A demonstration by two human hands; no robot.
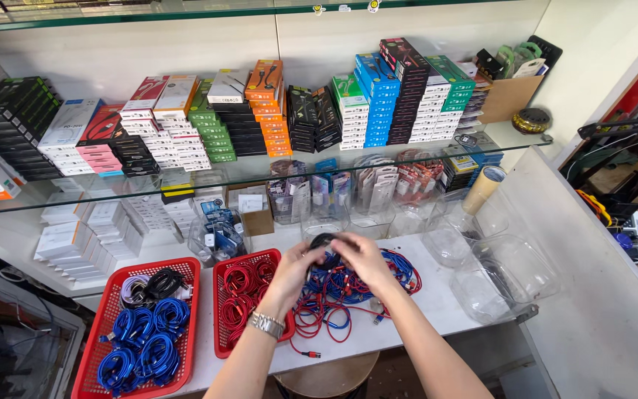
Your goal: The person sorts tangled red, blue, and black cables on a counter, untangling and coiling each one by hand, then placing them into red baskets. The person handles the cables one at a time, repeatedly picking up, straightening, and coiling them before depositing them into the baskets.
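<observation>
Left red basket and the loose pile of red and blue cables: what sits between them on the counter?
In the head view, a second red basket holding coiled red cables; the left hand reaches over its right edge.

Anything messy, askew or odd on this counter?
Yes: a tangled pile of red and blue cables sprawls loose on the white counter under both hands, while coiled cables sit sorted in the two red baskets. Nothing looks damaged.

wristband [266, 324], on left wrist: shiny metal
baskets [188, 267], left of hands: glossy red plastic mesh
shelf [275, 167], above hands: clear smooth glass
containers [511, 270], right of hands: transparent plastic
</observation>
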